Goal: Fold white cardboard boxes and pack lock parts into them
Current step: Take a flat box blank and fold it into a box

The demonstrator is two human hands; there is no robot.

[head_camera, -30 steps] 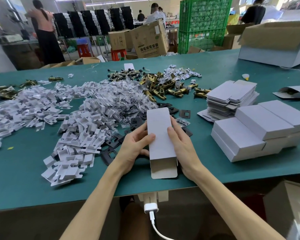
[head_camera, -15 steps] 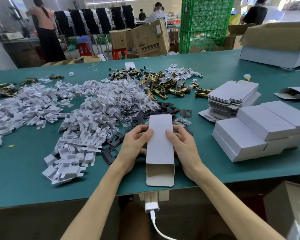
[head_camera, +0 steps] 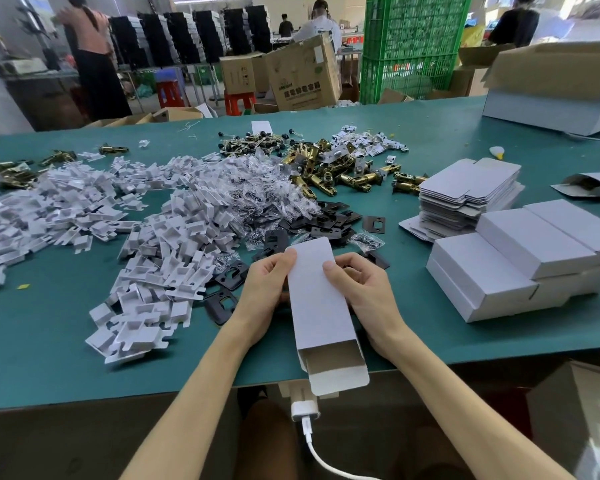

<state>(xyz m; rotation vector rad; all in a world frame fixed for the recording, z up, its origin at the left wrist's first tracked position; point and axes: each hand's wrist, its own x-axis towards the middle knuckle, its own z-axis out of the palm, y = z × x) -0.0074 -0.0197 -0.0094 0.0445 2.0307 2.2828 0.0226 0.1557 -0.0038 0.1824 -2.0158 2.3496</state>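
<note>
A long white cardboard box (head_camera: 317, 303) lies lengthwise between my hands at the table's near edge, its open end with a flap toward me. My left hand (head_camera: 265, 292) grips its left side, thumb on top. My right hand (head_camera: 361, 289) grips the right side, thumb on top, fingers curled behind. Beyond it lie black strike plates (head_camera: 326, 220), brass latches (head_camera: 329, 171), bagged screws (head_camera: 257, 188) and white cardboard inserts (head_camera: 153, 271).
Flat box blanks (head_camera: 468, 192) are stacked at the right, with folded white boxes (head_camera: 520, 258) in front of them. A large open carton (head_camera: 561, 88) stands at the far right. A charger with cable (head_camera: 303, 410) hangs below the green table (head_camera: 49, 358) edge. People work in the background.
The box has slid toward me over the table edge and swung slightly, and its near end now stands open wider. Both hands kept their hold on its sides.
</note>
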